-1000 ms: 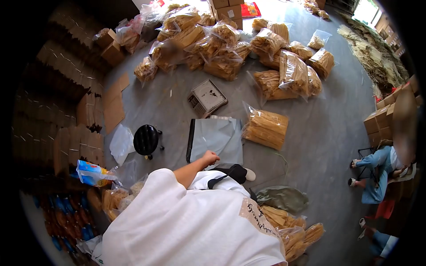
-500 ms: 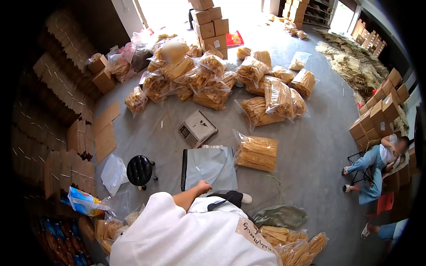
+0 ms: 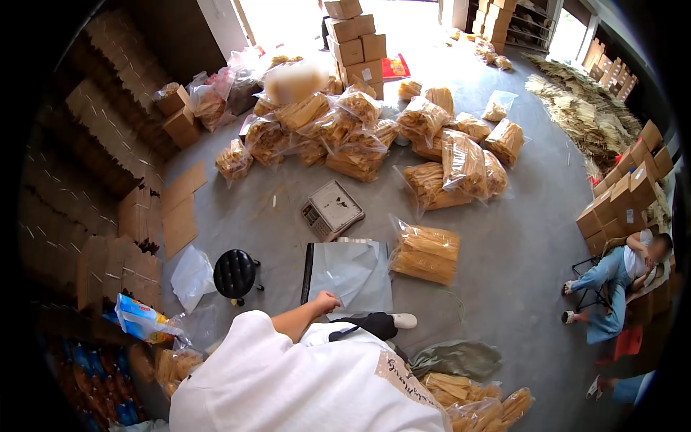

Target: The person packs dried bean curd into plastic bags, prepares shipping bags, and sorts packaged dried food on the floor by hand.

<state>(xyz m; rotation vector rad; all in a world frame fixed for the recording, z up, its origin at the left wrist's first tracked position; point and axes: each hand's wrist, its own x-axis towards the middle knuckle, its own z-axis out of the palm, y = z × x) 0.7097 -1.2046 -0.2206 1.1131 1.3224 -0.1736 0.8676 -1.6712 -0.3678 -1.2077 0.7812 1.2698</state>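
Grey and slightly creased, a plastic sheet (image 3: 360, 268) lay on the floor (image 3: 504, 266), one side edged in black. At its near edge was the left hand (image 3: 326, 302), fingers loosely curled, neither spread wide nor clenched; whether they had hold of the plastic I could not tell. That arm came out of a white shirt (image 3: 288, 381) with dark lettering on a tan patch. The right hand was out of view, so its state could not be told. A dark trouser leg ended in a white shoe (image 3: 404, 321), just beside the sheet's near right corner.

Beyond the sheet stood a scale (image 3: 335, 207), turned at an angle, its keypad to the left. To the right lay a clear bag (image 3: 426, 254) of yellow strips — and farther back, a whole pile (image 3: 353, 129) of similar bags, with a smaller heap (image 3: 464, 162) to its right. A round black stool (image 3: 235, 274) stood left of the sheet, a white bag (image 3: 191, 277) near it. Lower right, a green sack (image 3: 457, 360) slumped against more strips (image 3: 468, 403). Far right, a person (image 3: 612, 281) in blue trousers sat by stacked boxes (image 3: 619, 201).
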